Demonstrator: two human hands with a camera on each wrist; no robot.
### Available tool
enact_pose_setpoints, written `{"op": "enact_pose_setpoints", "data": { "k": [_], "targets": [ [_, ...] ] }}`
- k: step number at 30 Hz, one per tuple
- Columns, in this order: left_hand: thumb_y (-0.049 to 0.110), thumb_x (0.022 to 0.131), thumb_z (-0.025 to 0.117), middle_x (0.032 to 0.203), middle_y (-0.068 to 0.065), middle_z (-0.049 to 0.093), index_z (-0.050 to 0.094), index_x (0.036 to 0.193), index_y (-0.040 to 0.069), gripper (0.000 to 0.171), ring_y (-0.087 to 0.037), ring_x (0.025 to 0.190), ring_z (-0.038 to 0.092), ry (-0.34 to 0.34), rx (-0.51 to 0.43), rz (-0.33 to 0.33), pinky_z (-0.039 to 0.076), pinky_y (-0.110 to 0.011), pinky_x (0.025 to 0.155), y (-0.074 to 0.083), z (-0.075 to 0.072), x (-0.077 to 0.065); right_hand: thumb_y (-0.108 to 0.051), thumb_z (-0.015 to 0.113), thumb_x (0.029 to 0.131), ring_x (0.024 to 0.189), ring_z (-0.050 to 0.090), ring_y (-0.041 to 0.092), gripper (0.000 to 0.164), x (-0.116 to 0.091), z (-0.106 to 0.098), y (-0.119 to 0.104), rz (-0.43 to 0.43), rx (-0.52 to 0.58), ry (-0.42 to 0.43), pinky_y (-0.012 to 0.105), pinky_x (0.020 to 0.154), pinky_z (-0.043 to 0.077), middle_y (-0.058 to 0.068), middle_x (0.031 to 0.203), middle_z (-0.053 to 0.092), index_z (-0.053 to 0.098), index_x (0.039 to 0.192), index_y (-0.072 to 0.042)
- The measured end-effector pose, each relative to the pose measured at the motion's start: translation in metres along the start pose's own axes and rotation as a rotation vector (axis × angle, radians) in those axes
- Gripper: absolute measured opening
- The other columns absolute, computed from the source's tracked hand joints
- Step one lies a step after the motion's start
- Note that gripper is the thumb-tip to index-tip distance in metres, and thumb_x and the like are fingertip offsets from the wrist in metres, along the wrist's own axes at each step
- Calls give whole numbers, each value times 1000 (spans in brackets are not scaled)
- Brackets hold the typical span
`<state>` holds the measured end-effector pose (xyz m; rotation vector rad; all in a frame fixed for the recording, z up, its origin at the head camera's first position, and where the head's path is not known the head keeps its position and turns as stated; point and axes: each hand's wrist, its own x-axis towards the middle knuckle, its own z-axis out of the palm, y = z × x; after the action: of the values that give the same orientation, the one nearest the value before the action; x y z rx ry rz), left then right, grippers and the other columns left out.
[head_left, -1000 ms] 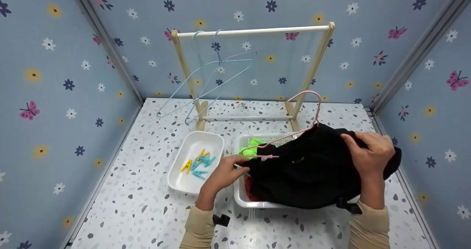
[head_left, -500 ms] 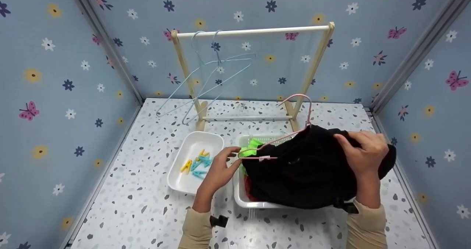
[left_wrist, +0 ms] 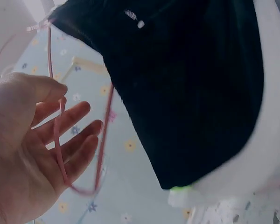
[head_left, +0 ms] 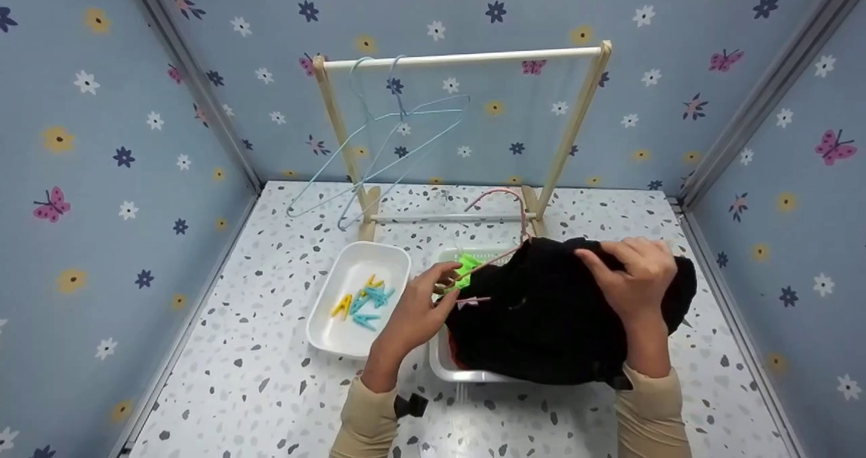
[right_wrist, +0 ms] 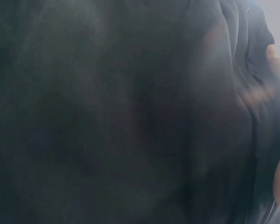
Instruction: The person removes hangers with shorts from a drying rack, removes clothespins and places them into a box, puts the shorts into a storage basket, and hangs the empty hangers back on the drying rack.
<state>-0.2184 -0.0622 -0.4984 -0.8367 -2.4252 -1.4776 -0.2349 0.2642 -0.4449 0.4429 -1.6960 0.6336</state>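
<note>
A black garment (head_left: pixel 541 323) with a small white logo hangs partly on a pink clothes hanger (left_wrist: pixel 104 135), above a white basket (head_left: pixel 441 367). My left hand (head_left: pixel 419 309) pinches the hanger's left end between thumb and forefinger; in the left wrist view the other fingers spread behind the wire. That end of the hanger pokes out of the cloth. My right hand (head_left: pixel 636 279) grips the garment's upper right edge, thumb in front. Cloth covers the hanger's right side. In the right wrist view, black fabric (right_wrist: pixel 130 116) fills nearly everything.
A white tray (head_left: pixel 325 333) with several yellow and blue clothespins (head_left: pixel 365 321) stands left of the basket. Bright green cloth (head_left: pixel 467 268) shows in the basket. Behind is a rack (head_left: pixel 467 59) with two light blue hangers (head_left: pixel 379 170) at its left end.
My right hand, the garment and the hanger have shifted left, and the hook has tipped left and lower. My left hand has moved from the garment's edge to the hanger's end.
</note>
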Motion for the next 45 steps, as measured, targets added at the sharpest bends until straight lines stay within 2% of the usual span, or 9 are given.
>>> {"op": "enact_pose_setpoints", "data": {
  "k": [4, 7, 12, 18, 23, 27, 30, 33, 45],
  "targets": [
    [15, 100, 56, 98, 3, 63, 58, 129, 16, 30, -8, 75, 58, 39, 63, 37, 48, -27, 62, 8, 4, 7, -48, 80, 76, 52, 58, 30, 45, 1, 7, -7, -21, 14, -24, 47, 58, 38, 10, 60, 64, 74, 66, -4],
    [22, 101, 54, 91, 7, 60, 61, 124, 17, 24, -7, 67, 53, 82, 104, 57, 46, -26, 60, 13, 8, 11, -47, 81, 76, 51, 57, 29, 44, 2, 11, -11, -29, 24, -33, 46, 57, 36, 9, 59, 63, 73, 65, -5],
    [29, 104, 48, 85, 4, 62, 68, 107, 14, 25, -7, 70, 53, 146, 118, 90, 46, -27, 63, 16, 13, 17, -46, 81, 76, 51, 56, 28, 42, 2, 16, -15, -43, 43, -45, 45, 56, 35, 7, 59, 63, 73, 66, -6],
    [26, 104, 48, 70, 5, 56, 69, 93, 13, 26, -6, 58, 46, 190, 81, 125, 43, -25, 56, 11, 15, 17, -44, 79, 78, 54, 59, 28, 40, 1, 17, -19, -37, 34, -110, 44, 57, 39, 6, 63, 65, 74, 71, -5],
    [21, 103, 51, 64, 8, 48, 69, 91, 15, 22, -5, 51, 40, 235, 89, 166, 38, -24, 49, 5, 15, 16, -36, 76, 83, 68, 63, 29, 30, 0, 20, -25, -28, 21, -231, 45, 65, 45, 7, 79, 69, 76, 90, -7],
    [19, 102, 53, 67, 7, 53, 69, 90, 13, 21, -5, 52, 42, 271, 101, 179, 40, -24, 50, 3, 14, 16, -26, 72, 87, 77, 62, 29, 22, 1, 25, -30, -21, 56, -358, 45, 70, 43, 7, 86, 68, 76, 103, -12],
    [19, 102, 53, 69, 7, 55, 69, 90, 12, 22, -6, 54, 44, 282, 95, 170, 41, -25, 51, 2, 15, 15, -22, 71, 89, 77, 60, 27, 16, 0, 29, -31, -21, 89, -407, 42, 68, 38, 6, 83, 65, 76, 101, -13],
    [21, 103, 51, 67, 8, 51, 69, 92, 12, 23, -6, 52, 43, 277, 76, 154, 39, -25, 49, 1, 14, 15, -20, 71, 89, 75, 59, 27, 12, -2, 31, -32, -22, 115, -409, 41, 67, 35, 6, 80, 63, 76, 96, -11],
    [18, 100, 57, 61, 10, 48, 71, 87, 13, 19, -5, 49, 40, 340, 75, 179, 35, -23, 46, -9, 6, 9, -11, 75, 86, 74, 59, 27, 7, -3, 25, -22, -21, 144, -437, 41, 67, 38, 7, 80, 64, 75, 90, -6]
  ]
}}
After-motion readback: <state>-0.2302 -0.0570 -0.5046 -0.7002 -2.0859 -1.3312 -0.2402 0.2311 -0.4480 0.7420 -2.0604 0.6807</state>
